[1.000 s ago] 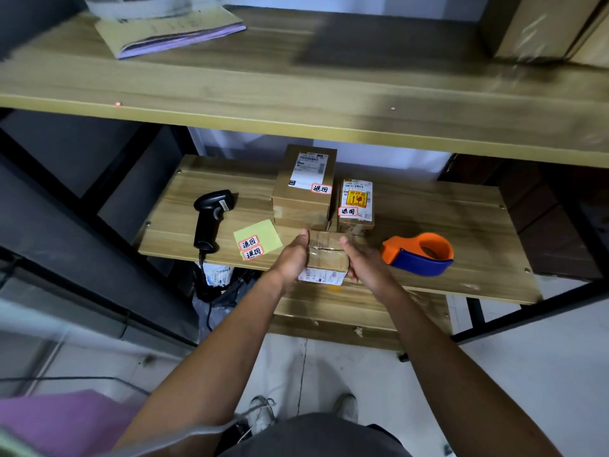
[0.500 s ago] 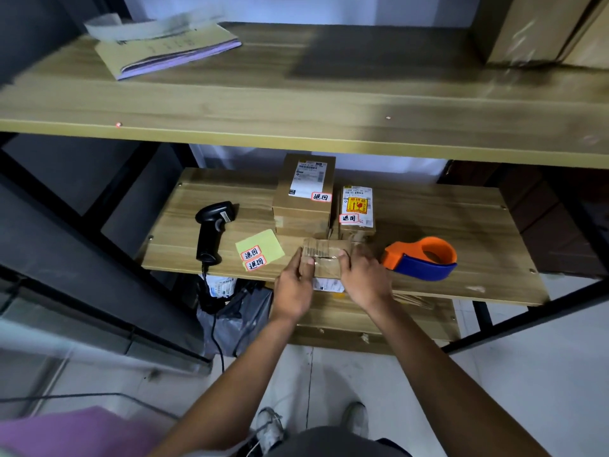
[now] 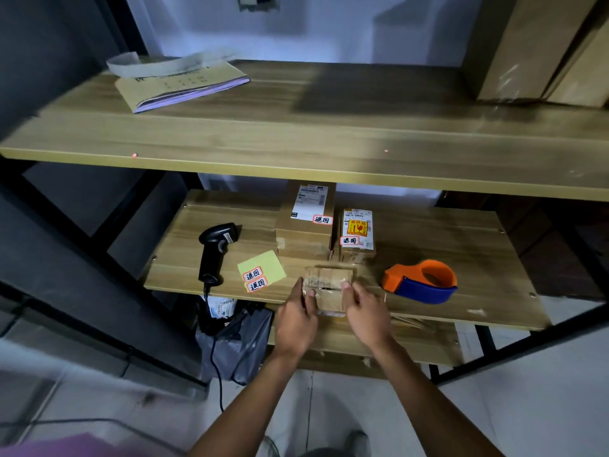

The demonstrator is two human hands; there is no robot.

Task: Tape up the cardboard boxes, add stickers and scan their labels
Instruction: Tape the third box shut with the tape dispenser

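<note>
Where box [image 3: 328,282] overhangs wooden shelf [image 3: 445,245], pale wall [image 3: 329,28], tiled floor [image 3: 543,407]

I take this for a parcel dispatch or returns stockroom: a black steel rack with pale wooden shelf boards [image 3: 445,245] carries small brown cardboard parcels with printed shipping labels [image 3: 304,225], a black corded handheld barcode scanner [image 3: 216,250], an orange-and-blue tape dispenser [image 3: 420,282], a yellow sheet of red-edged stickers [image 3: 262,270] and tall brown cartons [image 3: 534,47].

Paper booklet [image 3: 184,84] on upper shelf [image 3: 329,140]
</note>
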